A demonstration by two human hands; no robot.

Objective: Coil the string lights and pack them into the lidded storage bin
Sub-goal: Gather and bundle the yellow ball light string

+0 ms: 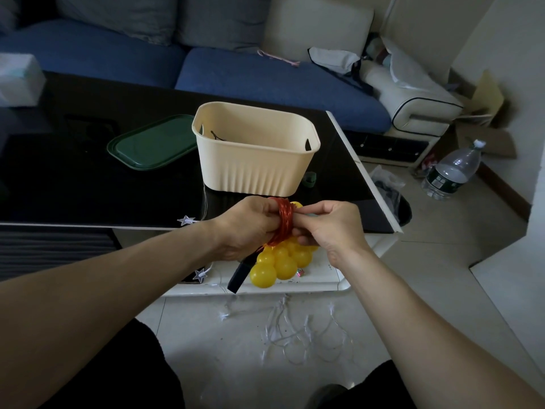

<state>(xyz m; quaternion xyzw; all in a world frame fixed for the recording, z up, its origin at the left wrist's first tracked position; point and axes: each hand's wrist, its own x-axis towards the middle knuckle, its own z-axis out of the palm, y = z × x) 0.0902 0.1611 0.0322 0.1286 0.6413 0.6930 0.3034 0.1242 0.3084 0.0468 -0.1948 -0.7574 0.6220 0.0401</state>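
A red-orange wire coil (pixel 283 222) is wound around the fingers of my left hand (pixel 247 228), with several yellow ball lights (pixel 278 262) hanging in a bunch below it. My right hand (pixel 327 224) pinches the coil from the right side. A black strap or battery pack (pixel 240 274) dangles under my left hand. The cream storage bin (pixel 253 149) stands open on the black table just behind my hands, a dark bit of cord inside it. Its green lid (pixel 152 141) lies flat to the bin's left.
A second string of white star lights (pixel 186 220) trails over the table's front edge, and its clear wire (pixel 300 329) lies tangled on the tile floor. A small green item (pixel 309 179) sits right of the bin. A water bottle (pixel 452 169) stands on the floor right.
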